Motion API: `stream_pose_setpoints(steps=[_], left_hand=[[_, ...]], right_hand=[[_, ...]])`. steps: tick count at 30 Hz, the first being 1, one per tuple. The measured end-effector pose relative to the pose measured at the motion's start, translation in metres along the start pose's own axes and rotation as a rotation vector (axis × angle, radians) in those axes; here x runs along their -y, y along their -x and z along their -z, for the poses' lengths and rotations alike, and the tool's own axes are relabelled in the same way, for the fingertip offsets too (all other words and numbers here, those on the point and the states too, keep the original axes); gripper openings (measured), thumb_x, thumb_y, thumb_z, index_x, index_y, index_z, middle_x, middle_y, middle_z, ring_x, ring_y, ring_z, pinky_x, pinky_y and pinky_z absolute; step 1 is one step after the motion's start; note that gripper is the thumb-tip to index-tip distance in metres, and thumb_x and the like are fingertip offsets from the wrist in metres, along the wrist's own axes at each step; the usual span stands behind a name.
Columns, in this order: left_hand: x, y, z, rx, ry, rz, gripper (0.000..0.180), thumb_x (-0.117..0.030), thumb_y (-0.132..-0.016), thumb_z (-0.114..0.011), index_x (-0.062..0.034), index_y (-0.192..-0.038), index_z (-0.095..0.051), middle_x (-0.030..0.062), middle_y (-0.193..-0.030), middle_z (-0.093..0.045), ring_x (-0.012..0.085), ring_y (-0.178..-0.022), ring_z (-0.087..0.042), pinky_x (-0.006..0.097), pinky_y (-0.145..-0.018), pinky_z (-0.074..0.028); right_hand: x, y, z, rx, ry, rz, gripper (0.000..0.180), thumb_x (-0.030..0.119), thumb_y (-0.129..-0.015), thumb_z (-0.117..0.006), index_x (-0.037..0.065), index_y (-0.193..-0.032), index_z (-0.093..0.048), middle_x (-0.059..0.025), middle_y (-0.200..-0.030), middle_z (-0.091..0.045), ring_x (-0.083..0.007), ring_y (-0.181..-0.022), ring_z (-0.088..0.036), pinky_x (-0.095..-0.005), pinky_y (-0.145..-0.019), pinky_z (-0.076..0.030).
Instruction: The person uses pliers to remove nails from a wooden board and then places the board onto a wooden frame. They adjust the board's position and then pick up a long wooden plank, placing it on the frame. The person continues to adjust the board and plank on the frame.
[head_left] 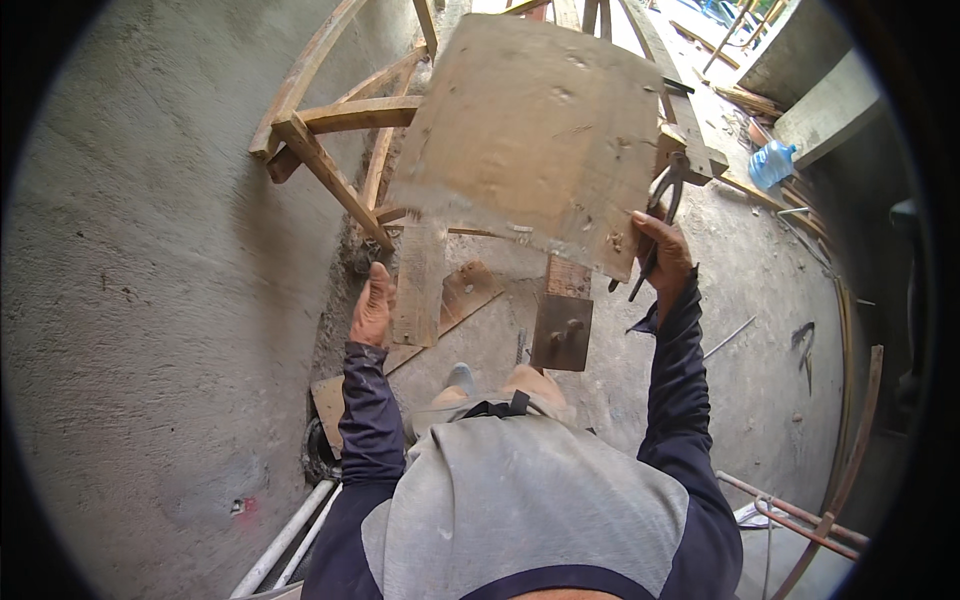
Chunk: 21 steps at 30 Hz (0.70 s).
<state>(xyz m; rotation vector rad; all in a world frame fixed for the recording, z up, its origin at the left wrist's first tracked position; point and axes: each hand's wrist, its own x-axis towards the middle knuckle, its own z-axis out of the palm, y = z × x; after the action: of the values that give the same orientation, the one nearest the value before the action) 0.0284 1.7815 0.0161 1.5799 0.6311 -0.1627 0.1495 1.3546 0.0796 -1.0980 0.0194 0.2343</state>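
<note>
A worn, roughly square plywood board [535,130] is held up in front of me, its lower edge blurred. My right hand [665,255] is closed around the dark metal pincers [672,185], its thumb pressing the board's lower right corner. The pincers' jaws point up and their handles show below the fingers. My left hand [372,308] is beside a narrow wooden strip [420,290] under the board's left side. Its thumb is stretched up and the hand looks open; its other fingers are partly hidden. I cannot tell whether it touches the strip.
A wooden frame [335,115] leans by the rough wall [170,250] on the left. Wood offcuts [470,290] and a dark square plate [562,332] are near my feet. A blue water jug [770,163] stands far right. Pale pipes [285,540] lie lower left; reddish metal bars [790,515], lower right.
</note>
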Motion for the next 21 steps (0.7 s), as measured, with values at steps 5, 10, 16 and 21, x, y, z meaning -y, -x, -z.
stream_pose_setpoints(steps=[5,10,16,21], left_hand=[[-0.017,-0.016,-0.005,0.131,0.244,-0.206,0.099,-0.077,-0.084,-0.047,0.0046,-0.14,-0.041,0.0192,-0.137,-0.05,0.0264,-0.125,-0.048,0.038,-0.11,-0.033],[-0.015,-0.024,-0.011,0.214,0.182,-0.315,0.053,-0.028,-0.095,-0.062,0.0044,-0.134,-0.049,0.0094,-0.122,-0.059,0.0157,-0.111,-0.055,0.028,-0.097,-0.043],[-0.005,-0.039,-0.017,0.206,0.314,-0.314,0.05,-0.014,-0.096,-0.058,0.0038,-0.14,-0.043,0.0119,-0.125,-0.059,0.017,-0.11,-0.057,0.029,-0.095,-0.047],[0.0,-0.038,-0.013,0.168,0.234,-0.3,0.055,-0.021,-0.095,-0.061,0.0048,-0.14,-0.044,0.0122,-0.125,-0.059,0.0159,-0.109,-0.056,0.028,-0.096,-0.044]], right_hand=[[-0.033,0.008,0.0,-0.048,0.485,-0.166,0.028,0.018,-0.089,-0.067,0.004,-0.112,-0.061,-0.0039,-0.096,-0.064,-0.0124,-0.081,-0.062,-0.0283,-0.074,-0.053],[-0.049,0.011,0.006,-0.053,0.628,-0.109,0.026,0.023,-0.09,-0.066,0.002,-0.106,-0.062,-0.0035,-0.089,-0.063,-0.0118,-0.077,-0.06,-0.0275,-0.071,-0.05],[-0.057,0.001,0.006,-0.128,0.684,-0.054,0.03,0.024,-0.091,-0.066,0.002,-0.111,-0.062,-0.0005,-0.091,-0.063,-0.0098,-0.08,-0.058,-0.0253,-0.072,-0.047],[-0.058,0.006,0.005,-0.1,0.693,-0.046,0.032,0.024,-0.092,-0.063,0.001,-0.114,-0.061,-0.0013,-0.095,-0.064,-0.0107,-0.084,-0.058,-0.0258,-0.076,-0.047]])
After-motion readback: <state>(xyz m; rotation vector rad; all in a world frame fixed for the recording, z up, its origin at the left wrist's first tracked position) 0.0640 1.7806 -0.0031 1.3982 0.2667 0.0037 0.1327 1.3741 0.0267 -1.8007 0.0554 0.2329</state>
